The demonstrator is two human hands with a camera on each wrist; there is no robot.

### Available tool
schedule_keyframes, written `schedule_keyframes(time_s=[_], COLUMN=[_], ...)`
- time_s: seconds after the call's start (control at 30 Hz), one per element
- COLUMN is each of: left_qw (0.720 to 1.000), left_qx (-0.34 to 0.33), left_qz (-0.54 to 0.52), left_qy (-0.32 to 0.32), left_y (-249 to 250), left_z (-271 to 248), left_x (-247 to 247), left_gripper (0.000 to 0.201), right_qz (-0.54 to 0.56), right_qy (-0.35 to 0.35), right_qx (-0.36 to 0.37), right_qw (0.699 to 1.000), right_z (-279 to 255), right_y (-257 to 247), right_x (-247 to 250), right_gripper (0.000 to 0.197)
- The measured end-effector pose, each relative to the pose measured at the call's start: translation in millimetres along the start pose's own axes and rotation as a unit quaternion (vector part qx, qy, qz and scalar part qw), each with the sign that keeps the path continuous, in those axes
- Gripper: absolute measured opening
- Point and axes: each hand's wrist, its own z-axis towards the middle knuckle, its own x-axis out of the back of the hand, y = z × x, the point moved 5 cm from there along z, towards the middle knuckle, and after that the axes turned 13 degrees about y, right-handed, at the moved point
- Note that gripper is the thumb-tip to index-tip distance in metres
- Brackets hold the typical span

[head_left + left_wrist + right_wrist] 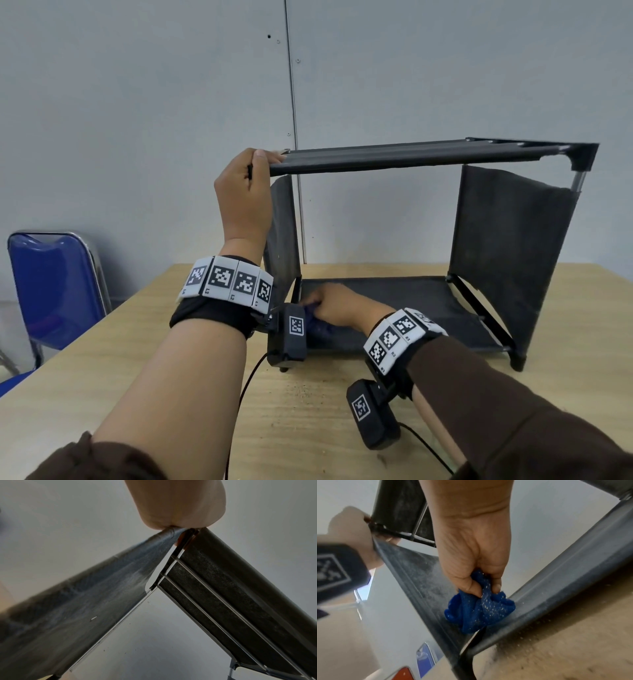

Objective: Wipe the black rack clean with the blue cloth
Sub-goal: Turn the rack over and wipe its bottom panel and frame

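The black rack [411,159] stands on the wooden table [308,428], a fabric-and-tube frame with a top shelf, two side panels and a bottom shelf [394,301]. My left hand [248,185] grips the rack's top front-left corner, also seen from below in the left wrist view [178,513]. My right hand [334,305] holds the crumpled blue cloth [481,608] against the bottom shelf's front-left corner. Pale crumbs speckle the cloth. In the head view only a sliver of the blue cloth [317,325] shows beside the left wrist camera.
A blue chair [54,291] stands left of the table. A grey wall [137,120] rises right behind the rack. Crumbs and dust lie on the table [556,649] in front of the rack. Camera cables trail over the table's near part.
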Motion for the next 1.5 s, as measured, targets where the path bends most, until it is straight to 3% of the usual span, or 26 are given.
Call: schedule_keyframes(time_s=[0.13,0.27,0.43,0.53,0.67,0.77,0.93,1.13,1.5], left_qw=[1.0,1.0,1.0,1.0,1.0,1.0,1.0,1.0,1.0], left_qx=[0.0,0.002,0.002,-0.004,-0.006,-0.008,-0.012,-0.006,-0.007], left_qz=[0.003,0.003,-0.001,-0.005,-0.009,-0.013,-0.017,-0.021,-0.014], left_qy=[0.001,0.001,0.008,0.011,0.017,0.019,0.017,0.018,0.011], left_y=[-1,-2,-3,-2,-4,-5,-7,-8,-4], left_z=[-1,-1,0,-1,-1,0,-1,-1,0], left_x=[0,0,0,0,0,0,-1,-2,-3], left_gripper=[0.035,0.035,0.035,0.035,0.034,0.034,0.034,0.033,0.033], right_qz=[-0.047,-0.004,0.094,0.041,-0.063,-0.16,-0.212,-0.184,-0.146], right_qy=[-0.077,-0.102,0.035,0.101,0.138,0.114,0.026,0.015,-0.025], right_qx=[0.019,-0.025,-0.07,-0.077,-0.07,-0.072,-0.061,-0.016,-0.019], right_qw=[0.996,0.994,0.992,0.991,0.986,0.978,0.975,0.983,0.989], right_z=[-12,-11,21,51,75,83,87,86,56], right_y=[-1,6,26,43,59,67,74,63,36], right_x=[-19,-10,18,26,25,16,-14,-24,-5], right_gripper=[0.056,0.048,0.041,0.032,0.041,0.051,0.046,0.045,0.039])
